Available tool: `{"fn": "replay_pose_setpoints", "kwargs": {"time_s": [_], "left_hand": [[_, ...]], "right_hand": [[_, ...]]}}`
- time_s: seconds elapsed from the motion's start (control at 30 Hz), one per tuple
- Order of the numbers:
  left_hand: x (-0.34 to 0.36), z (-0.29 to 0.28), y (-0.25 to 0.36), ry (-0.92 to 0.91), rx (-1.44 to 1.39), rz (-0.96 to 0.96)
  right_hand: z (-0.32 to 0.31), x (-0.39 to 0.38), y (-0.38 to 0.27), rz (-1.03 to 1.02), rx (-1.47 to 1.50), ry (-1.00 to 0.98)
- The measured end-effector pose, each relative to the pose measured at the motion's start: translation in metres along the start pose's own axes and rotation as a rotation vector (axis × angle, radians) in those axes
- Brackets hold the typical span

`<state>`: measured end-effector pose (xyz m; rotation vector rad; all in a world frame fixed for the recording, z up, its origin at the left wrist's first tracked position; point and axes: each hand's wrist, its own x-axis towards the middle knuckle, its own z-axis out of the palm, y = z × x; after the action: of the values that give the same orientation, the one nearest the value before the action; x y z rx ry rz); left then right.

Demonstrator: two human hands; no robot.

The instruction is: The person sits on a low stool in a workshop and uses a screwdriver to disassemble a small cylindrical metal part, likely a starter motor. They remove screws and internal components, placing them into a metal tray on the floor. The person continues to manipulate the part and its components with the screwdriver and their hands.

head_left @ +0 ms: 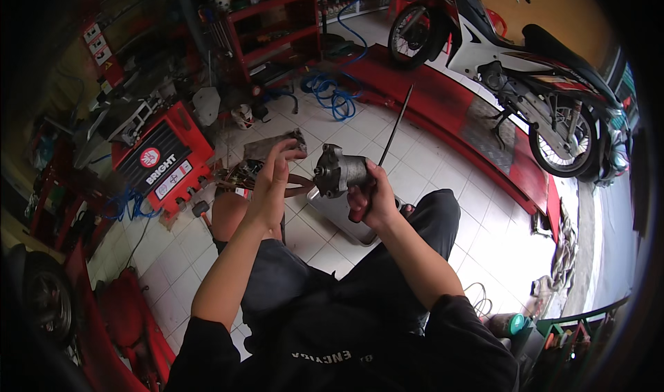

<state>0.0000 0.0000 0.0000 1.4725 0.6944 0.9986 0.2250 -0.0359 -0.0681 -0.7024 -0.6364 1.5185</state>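
My right hand (376, 200) is closed round a grey metal engine part (340, 171), a rounded housing with bolt lugs and a small round boss at its left end. The same hand also grips a long screwdriver (397, 125); its red handle lies in the palm and its dark shaft points up and away. To the left of the part, my left hand (271, 184) is raised with the fingers apart and nothing in it. Below the part, a shallow metal tray (360, 236) rests on the floor between my legs, partly hidden by my right hand.
A red-and-black machine (166, 158) stands at the left, with a hammer (201, 211) near my knee. Blue hose (330, 96) lies coiled on the tiles ahead. A motorcycle (512, 67) stands on a red lift platform (443, 119) at the far right. A red shelf cart (277, 36) is behind.
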Motion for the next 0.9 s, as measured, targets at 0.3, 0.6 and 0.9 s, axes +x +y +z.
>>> {"fn": "replay_pose_setpoints", "kwargs": {"time_s": [0.3,0.6,0.9], "left_hand": [[0.028,0.038,-0.002,-0.085,0.331,0.243],[0.058,0.039,-0.027,-0.137,0.397,0.131],[0.076,0.020,-0.062,-0.168,0.202,-0.073]], "right_hand": [[-0.045,0.023,0.003,-0.014,0.284,-0.117],[-0.047,0.026,-0.001,-0.071,0.072,0.100],[-0.047,0.027,-0.003,-0.205,-0.092,0.188]]}}
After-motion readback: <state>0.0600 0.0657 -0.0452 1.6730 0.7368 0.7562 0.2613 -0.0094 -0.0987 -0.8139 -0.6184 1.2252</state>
